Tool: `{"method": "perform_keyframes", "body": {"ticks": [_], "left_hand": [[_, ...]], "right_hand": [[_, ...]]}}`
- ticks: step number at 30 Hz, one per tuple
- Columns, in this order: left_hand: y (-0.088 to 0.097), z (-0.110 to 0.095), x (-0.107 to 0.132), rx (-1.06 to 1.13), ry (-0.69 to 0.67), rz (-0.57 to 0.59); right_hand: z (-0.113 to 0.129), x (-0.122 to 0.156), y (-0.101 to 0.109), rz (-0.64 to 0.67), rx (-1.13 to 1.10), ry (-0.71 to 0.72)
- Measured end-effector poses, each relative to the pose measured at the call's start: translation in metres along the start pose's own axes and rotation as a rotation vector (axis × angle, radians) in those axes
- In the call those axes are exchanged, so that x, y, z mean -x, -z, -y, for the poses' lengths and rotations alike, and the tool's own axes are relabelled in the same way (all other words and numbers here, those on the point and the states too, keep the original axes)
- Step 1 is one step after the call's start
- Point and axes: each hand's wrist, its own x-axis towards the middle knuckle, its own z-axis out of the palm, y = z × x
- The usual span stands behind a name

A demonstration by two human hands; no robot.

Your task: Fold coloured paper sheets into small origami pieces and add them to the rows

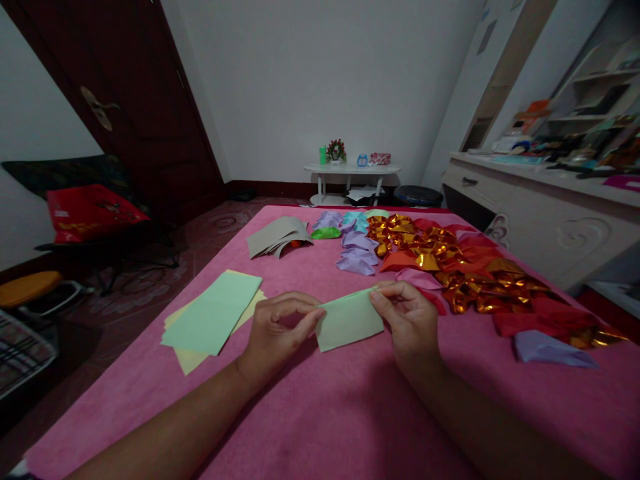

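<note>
Between my two hands is a folded sheet of pale green paper (349, 323), held a little above the pink tabletop. My left hand (280, 330) pinches its left upper corner between thumb and forefinger. At the right upper corner, my right hand (407, 320) grips it with the thumb in front and the fingers behind. Left of my left hand lies a stack of green paper sheets (213, 313), with yellow paper (187, 360) showing from under it. Farther back is a fanned pile of grey paper sheets (277, 235).
The pink-covered table (320, 413) spreads below my hands. Folded lilac paper pieces (357, 253) and shiny gold ones (455, 260) crowd its right side, with a lone lilac piece (553, 348) nearer me. A chair with a red bag (95, 213) stands left; a white cabinet (540, 213) stands right.
</note>
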Motion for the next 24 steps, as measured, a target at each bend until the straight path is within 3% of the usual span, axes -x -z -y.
{"method": "perform_keyframes", "body": {"ticks": [10,24], "left_hand": [[0.002,0.0048,-0.0008,-0.024,0.019,-0.037],[0.0004,0.0043,-0.0001,-0.007,0.044,0.027]], "right_hand": [[-0.002,-0.0019,-0.0012,-0.041,-0.049,-0.111],[0.0002,0.0002,0.0023,0.042,0.013,0.016]]}}
